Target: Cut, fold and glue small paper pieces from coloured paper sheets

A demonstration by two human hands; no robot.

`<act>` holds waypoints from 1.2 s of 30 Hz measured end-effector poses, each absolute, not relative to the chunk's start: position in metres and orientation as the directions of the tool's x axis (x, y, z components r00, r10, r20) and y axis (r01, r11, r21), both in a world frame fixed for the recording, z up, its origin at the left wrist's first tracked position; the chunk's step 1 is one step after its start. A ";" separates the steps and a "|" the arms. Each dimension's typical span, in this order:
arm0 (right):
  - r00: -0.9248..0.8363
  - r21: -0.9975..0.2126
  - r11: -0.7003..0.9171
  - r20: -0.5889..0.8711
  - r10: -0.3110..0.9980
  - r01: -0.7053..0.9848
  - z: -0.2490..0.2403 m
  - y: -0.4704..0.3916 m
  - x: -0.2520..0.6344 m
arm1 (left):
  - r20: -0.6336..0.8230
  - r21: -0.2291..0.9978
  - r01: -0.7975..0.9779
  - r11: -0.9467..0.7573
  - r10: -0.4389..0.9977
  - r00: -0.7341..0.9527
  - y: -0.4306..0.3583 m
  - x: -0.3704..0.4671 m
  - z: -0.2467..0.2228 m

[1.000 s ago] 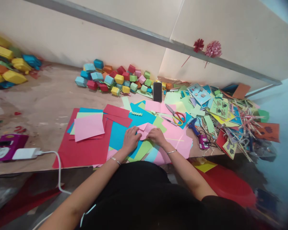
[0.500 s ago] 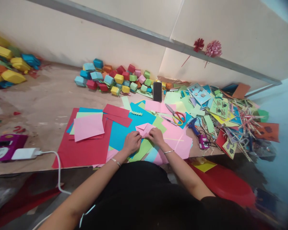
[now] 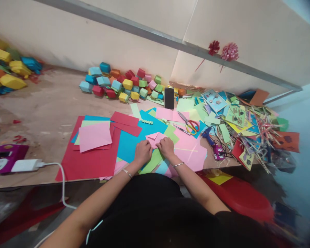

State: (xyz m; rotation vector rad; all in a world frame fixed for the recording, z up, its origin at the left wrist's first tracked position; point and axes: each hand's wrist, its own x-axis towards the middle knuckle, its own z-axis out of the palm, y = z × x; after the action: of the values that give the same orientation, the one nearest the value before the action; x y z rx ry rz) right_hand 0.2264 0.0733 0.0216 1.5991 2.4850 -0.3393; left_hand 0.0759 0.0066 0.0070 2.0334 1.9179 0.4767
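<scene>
Pinching the near edge of a folded pink paper (image 3: 155,138), the left hand (image 3: 142,152) and right hand (image 3: 166,147) curl their fingers onto it, side by side. The paper lies on blue and green sheets on the tabletop (image 3: 49,113); scissors (image 3: 189,123) lie beyond, near a phone (image 3: 169,98).

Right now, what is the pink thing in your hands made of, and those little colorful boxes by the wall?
The pink piece looks like thin matte paper: it shows sharp creases and folded flaps. The little boxes seem to be folded from the same kind of colored paper, with flat, dull faces and crisp edges, though they are too small to be sure.
</scene>
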 end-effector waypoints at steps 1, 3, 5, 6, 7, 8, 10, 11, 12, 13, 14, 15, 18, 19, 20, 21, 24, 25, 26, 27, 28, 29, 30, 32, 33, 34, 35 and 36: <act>-0.408 -0.093 0.398 -0.265 0.873 0.912 0.022 0.073 0.225 | 0.026 0.432 0.900 -0.055 0.998 0.048 0.007 0.076 0.007; -0.403 -0.084 0.396 -0.273 0.873 0.914 0.023 0.073 0.224 | 0.016 0.423 0.905 -0.049 0.999 0.047 0.007 0.076 0.008; -0.398 -0.077 0.393 -0.282 0.873 0.916 0.024 0.072 0.222 | 0.006 0.415 0.909 -0.048 0.999 0.050 0.008 0.076 0.009; -0.395 -0.075 0.391 -0.287 0.873 0.917 0.024 0.072 0.222 | 0.001 0.410 0.911 -0.048 0.999 0.052 0.008 0.076 0.009; -0.391 -0.072 0.387 -0.291 0.873 0.919 0.024 0.072 0.221 | -0.005 0.406 0.913 -0.047 0.999 0.054 0.008 0.076 0.009; -0.387 -0.070 0.384 -0.296 0.873 0.921 0.024 0.072 0.220 | -0.010 0.402 0.915 -0.046 0.998 0.055 0.008 0.076 0.010; -0.377 -0.066 0.375 -0.304 0.875 0.925 0.025 0.072 0.219 | -0.022 0.393 0.918 -0.045 0.998 0.058 0.008 0.077 0.011; -0.373 -0.064 0.372 -0.307 0.876 0.926 0.025 0.072 0.219 | -0.028 0.389 0.920 -0.044 0.998 0.060 0.008 0.077 0.012; -0.369 -0.062 0.369 -0.309 0.876 0.927 0.024 0.072 0.218 | -0.033 0.386 0.921 -0.044 0.998 0.062 0.008 0.077 0.012; -0.366 -0.061 0.366 -0.310 0.877 0.929 0.024 0.071 0.218 | -0.039 0.383 0.923 -0.045 0.997 0.065 0.009 0.078 0.013; -0.363 -0.060 0.363 -0.311 0.879 0.930 0.024 0.071 0.217 | -0.044 0.381 0.924 -0.046 0.997 0.067 0.009 0.078 0.014; -0.359 -0.058 0.360 -0.311 0.880 0.931 0.025 0.071 0.217 | -0.049 0.379 0.924 -0.046 0.996 0.070 0.009 0.078 0.014; -0.350 -0.056 0.350 -0.312 0.883 0.935 0.025 0.070 0.217 | -0.067 0.379 0.925 -0.041 0.995 0.072 0.010 0.077 0.014; -0.347 -0.056 0.347 -0.312 0.885 0.936 0.025 0.070 0.216 | -0.074 0.380 0.924 -0.038 0.995 0.072 0.010 0.076 0.013; -0.343 -0.056 0.343 -0.312 0.886 0.938 0.025 0.070 0.216 | -0.080 0.382 0.924 -0.036 0.994 0.071 0.011 0.076 0.013; -0.340 -0.056 0.340 -0.312 0.887 0.939 0.025 0.069 0.216 | -0.086 0.383 0.923 -0.034 0.994 0.072 0.011 0.075 0.012; -0.332 -0.057 0.331 -0.311 0.891 0.942 0.026 0.068 0.215 | -0.102 0.389 0.921 -0.029 0.992 0.075 0.012 0.073 0.012; -0.330 -0.057 0.329 -0.311 0.891 0.943 0.026 0.068 0.215 | -0.106 0.391 0.920 -0.029 0.992 0.076 0.012 0.072 0.012; -0.329 -0.058 0.327 -0.312 0.891 0.943 0.026 0.068 0.215 | -0.109 0.393 0.919 -0.028 0.991 0.077 0.012 0.071 0.012; -0.328 -0.059 0.326 -0.314 0.891 0.944 0.026 0.068 0.215 | -0.112 0.397 0.918 -0.027 0.991 0.078 0.012 0.071 0.013; -0.326 -0.060 0.324 -0.317 0.891 0.944 0.026 0.068 0.215 | -0.115 0.400 0.916 -0.027 0.990 0.079 0.012 0.070 0.013; -0.325 -0.062 0.323 -0.319 0.890 0.944 0.026 0.068 0.215 | -0.117 0.404 0.915 -0.026 0.990 0.080 0.012 0.070 0.014; -0.324 -0.063 0.321 -0.321 0.890 0.945 0.026 0.068 0.215 | -0.120 0.407 0.913 -0.025 0.990 0.080 0.013 0.069 0.015; -0.324 -0.066 0.320 -0.322 0.890 0.945 0.025 0.068 0.215 | -0.125 0.416 0.909 -0.022 0.989 0.081 0.014 0.068 0.015; -0.324 -0.068 0.320 -0.322 0.890 0.945 0.025 0.068 0.215 | -0.126 0.420 0.907 -0.021 0.989 0.082 0.015 0.068 0.016; -0.325 -0.070 0.320 -0.321 0.890 0.945 0.024 0.068 0.216 | -0.127 0.425 0.905 -0.020 0.989 0.082 0.016 0.067 0.016; -0.325 -0.071 0.320 -0.321 0.890 0.945 0.024 0.068 0.216 | -0.127 0.431 0.902 -0.019 0.989 0.082 0.017 0.067 0.016; -0.325 -0.072 0.319 -0.320 0.890 0.945 0.025 0.069 0.216 | -0.126 0.437 0.899 -0.019 0.989 0.082 0.017 0.067 0.015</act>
State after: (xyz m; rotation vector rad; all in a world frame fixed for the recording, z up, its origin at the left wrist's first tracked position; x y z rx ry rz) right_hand 0.2157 0.0685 0.0245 1.6747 2.3621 -0.3633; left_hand 0.0667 0.0174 0.0152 1.9647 1.8625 0.2992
